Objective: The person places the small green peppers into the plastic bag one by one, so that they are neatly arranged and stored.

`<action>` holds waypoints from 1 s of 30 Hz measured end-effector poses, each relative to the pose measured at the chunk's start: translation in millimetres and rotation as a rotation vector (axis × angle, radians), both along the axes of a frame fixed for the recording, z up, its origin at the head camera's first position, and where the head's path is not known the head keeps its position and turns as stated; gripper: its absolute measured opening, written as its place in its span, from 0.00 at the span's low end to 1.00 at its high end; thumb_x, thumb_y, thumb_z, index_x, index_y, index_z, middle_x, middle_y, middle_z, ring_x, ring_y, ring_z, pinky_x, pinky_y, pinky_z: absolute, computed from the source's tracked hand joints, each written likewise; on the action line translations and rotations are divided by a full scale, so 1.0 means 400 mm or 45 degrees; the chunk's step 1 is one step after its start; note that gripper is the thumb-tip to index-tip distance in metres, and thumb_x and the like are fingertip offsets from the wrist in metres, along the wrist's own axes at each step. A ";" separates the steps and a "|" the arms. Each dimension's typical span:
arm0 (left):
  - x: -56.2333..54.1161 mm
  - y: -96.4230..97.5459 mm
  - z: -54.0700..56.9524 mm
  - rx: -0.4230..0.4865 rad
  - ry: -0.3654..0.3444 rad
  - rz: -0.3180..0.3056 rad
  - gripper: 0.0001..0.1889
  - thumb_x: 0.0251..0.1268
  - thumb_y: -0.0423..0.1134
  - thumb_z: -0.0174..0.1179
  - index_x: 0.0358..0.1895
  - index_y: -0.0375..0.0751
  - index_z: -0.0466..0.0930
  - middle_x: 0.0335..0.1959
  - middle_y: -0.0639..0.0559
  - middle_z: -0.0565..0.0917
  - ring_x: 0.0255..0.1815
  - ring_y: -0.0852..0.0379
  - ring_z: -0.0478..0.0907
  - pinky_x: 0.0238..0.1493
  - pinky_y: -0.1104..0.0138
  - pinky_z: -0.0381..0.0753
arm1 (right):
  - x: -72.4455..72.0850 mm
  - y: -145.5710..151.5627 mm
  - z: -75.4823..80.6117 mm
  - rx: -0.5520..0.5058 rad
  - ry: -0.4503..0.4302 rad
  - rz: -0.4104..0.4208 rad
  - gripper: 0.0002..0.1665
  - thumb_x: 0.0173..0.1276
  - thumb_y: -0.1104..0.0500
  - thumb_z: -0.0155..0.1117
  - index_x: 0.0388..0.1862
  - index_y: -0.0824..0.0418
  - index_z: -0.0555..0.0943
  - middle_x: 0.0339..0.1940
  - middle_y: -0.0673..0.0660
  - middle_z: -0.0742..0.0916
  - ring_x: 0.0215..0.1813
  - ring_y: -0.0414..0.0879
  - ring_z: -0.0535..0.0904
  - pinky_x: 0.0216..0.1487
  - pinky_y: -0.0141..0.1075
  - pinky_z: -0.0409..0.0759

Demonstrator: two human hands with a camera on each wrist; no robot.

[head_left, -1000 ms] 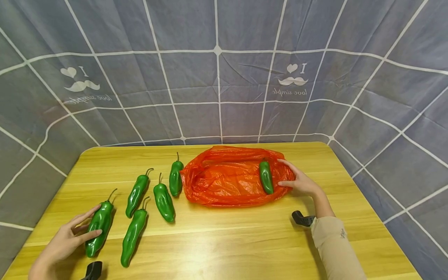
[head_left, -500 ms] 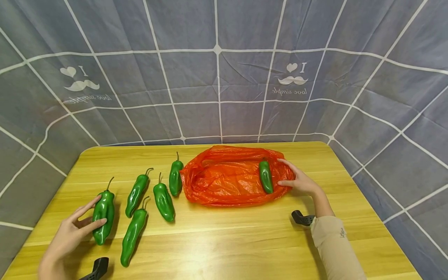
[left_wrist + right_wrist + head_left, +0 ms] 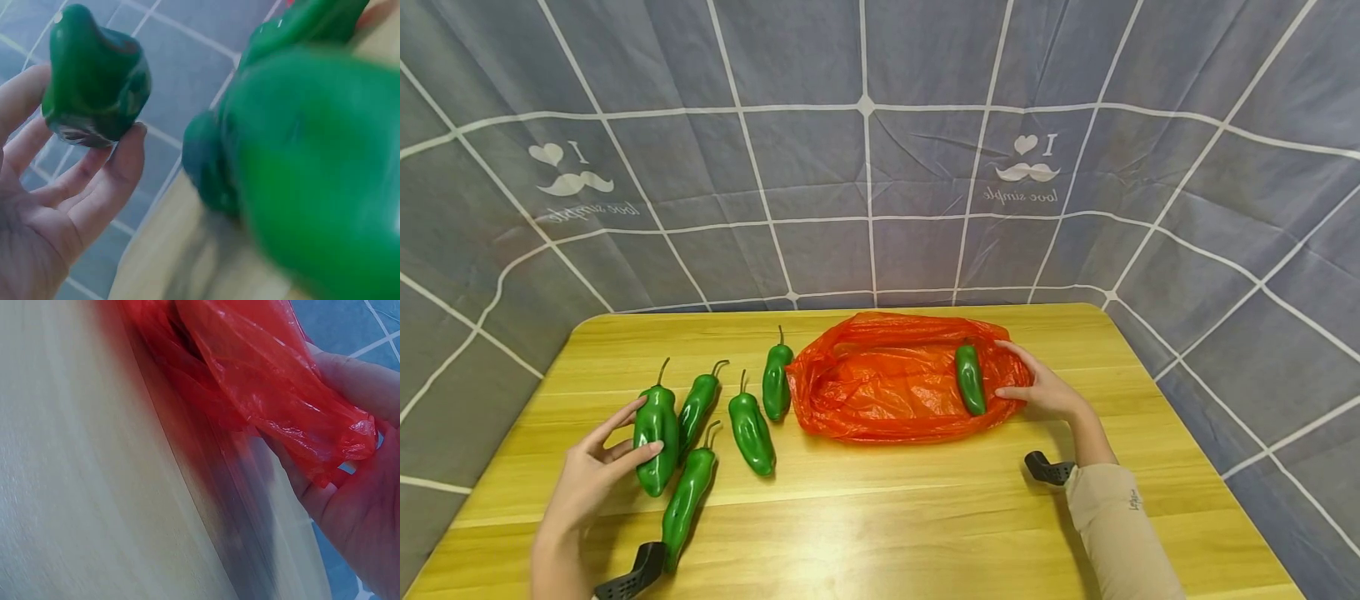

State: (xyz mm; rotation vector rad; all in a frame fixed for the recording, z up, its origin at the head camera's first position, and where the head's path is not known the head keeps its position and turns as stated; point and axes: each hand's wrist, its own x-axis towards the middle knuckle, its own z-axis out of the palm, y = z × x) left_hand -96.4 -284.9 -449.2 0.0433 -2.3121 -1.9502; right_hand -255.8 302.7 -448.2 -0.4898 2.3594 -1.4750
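Observation:
My left hand [image 3: 587, 475] holds a long green pepper [image 3: 656, 433], stem pointing away, between thumb and fingers. In the left wrist view that pepper [image 3: 94, 75] is off the table, its tip toward the camera. An opened red plastic bag [image 3: 880, 431] lies at the back of the table, with one green pepper [image 3: 970, 381] inside at its right end. My right hand [image 3: 1051, 393] grips the bag's right rim. The right wrist view shows the red film [image 3: 262, 369] between its thumb and fingers; some fingers are hidden.
Several more green peppers lie left of the bag: one pepper [image 3: 777, 383] touching its left end, one pepper [image 3: 751, 433] nearer, another [image 3: 688, 504] near the left wrist's black mount [image 3: 636, 575]. A further pepper [image 3: 697, 410] is partly behind the held one. A grey curtain [image 3: 865, 192] surrounds the table.
My left hand has moved right and away from me, carrying the pepper up from the table's left side toward the other peppers. The right hand and the bag have stayed still.

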 end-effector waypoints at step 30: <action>-0.145 0.266 0.135 0.117 0.134 -0.212 0.33 0.56 0.26 0.60 0.67 0.41 0.62 0.52 0.49 0.64 0.39 0.65 0.80 0.30 0.68 0.81 | -0.003 0.002 -0.009 -0.012 0.012 0.010 0.49 0.56 0.60 0.68 0.72 0.52 0.53 0.71 0.65 0.56 0.65 0.65 0.61 0.61 0.55 0.62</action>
